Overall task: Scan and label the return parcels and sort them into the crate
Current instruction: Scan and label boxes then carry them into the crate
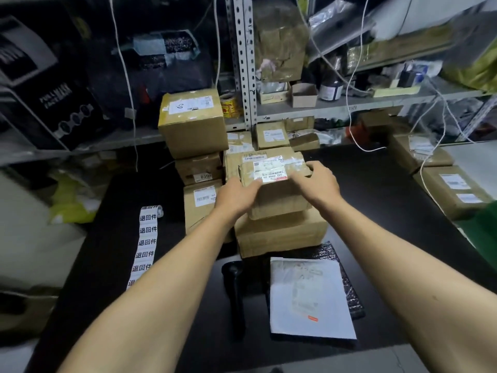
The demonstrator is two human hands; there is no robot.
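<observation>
Both hands, left grip (238,195) and right grip (318,181), grasping the top cardboard parcel (277,184) on the stack behind the barcode scanner (234,286); probably pickup step, next to bring beside scanner.

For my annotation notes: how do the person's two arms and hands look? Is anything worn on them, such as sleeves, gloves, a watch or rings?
Both forearms are bare along all that shows; no sleeve edge comes into the frame. The left hand and the right hand wear no gloves. No watch, bracelet or band shows on either wrist, and no ring can be seen, though the fingers are somewhat blurred.
</observation>
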